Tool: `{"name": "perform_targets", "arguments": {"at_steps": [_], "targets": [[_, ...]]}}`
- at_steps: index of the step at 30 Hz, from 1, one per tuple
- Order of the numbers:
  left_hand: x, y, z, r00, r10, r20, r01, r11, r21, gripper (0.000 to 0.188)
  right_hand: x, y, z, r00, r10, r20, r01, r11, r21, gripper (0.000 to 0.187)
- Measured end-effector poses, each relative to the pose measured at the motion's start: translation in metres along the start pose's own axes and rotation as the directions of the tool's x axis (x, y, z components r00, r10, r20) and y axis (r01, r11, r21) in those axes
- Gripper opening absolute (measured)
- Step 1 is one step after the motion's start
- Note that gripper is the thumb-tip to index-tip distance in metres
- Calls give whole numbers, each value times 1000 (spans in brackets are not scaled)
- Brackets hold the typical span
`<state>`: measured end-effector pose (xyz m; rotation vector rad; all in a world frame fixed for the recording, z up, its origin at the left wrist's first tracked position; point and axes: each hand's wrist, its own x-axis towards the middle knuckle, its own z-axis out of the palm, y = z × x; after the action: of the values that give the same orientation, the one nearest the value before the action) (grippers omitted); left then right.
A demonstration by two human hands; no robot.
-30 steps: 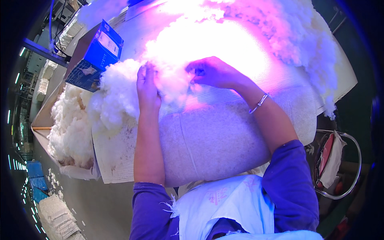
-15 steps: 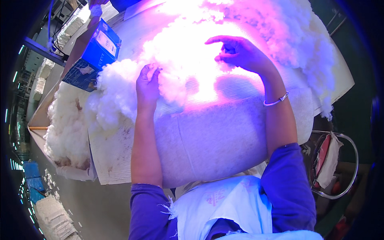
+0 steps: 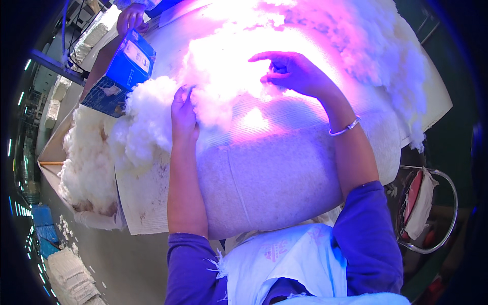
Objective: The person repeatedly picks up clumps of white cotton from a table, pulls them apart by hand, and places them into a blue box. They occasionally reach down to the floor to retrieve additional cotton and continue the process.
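Note:
A bank of loose white fibre fluff (image 3: 213, 101) lies across the table, glaring under a pink-violet light. At its near left side is my left hand (image 3: 184, 117), fingers raised and drawn together against a tuft, which they seem to pinch. My right hand (image 3: 297, 73) hovers over the bright middle, index finger and thumb stretched apart and the other fingers curled. A wisp of fluff shows just under its thumb. Glare hides the detail around its fingertips. A bracelet (image 3: 345, 127) circles the right wrist.
A blue box (image 3: 129, 66) stands at the left; another person's hand (image 3: 131, 19) is above it. More fluff (image 3: 86, 168) fills a container at the left. A pale padded sheet (image 3: 274, 178) covers the table's near edge. A metal-framed chair (image 3: 452, 203) stands at the right.
My right hand has shifted slightly left. My left hand has turned a little and sits slightly lower. The other person's hand has come down closer to the blue box.

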<state>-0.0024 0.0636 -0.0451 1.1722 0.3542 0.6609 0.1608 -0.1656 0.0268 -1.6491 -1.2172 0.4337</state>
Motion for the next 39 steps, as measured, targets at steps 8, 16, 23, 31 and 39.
{"name": "perform_targets", "arguments": {"at_steps": [8, 16, 23, 31, 39], "targets": [[-3, 2, 5, 995, -85, 45, 90, 991, -103, 26, 1, -6, 60, 994, -72, -87, 51, 972, -228, 44], [-1, 2, 1, 995, -57, 80, 66, 991, -114, 26, 9, 13, 45, 988, 152, 6, -151, 987, -44, 39], [-3, 3, 6, 997, -53, 65, 60, 990, -127, 22, 9, -3, 49, 961, 264, 77, -269, 962, 55, 26], [-5, 11, 7, 995, -90, 34, 94, 977, -193, 25, 3, 11, 0, 984, 68, 163, -162, 713, 682, 23], [-21, 34, 48, 687, 596, 416, -694, 367, 620, 57, 4, 14, 6, 985, 102, 140, -169, 740, 651, 25]]}}
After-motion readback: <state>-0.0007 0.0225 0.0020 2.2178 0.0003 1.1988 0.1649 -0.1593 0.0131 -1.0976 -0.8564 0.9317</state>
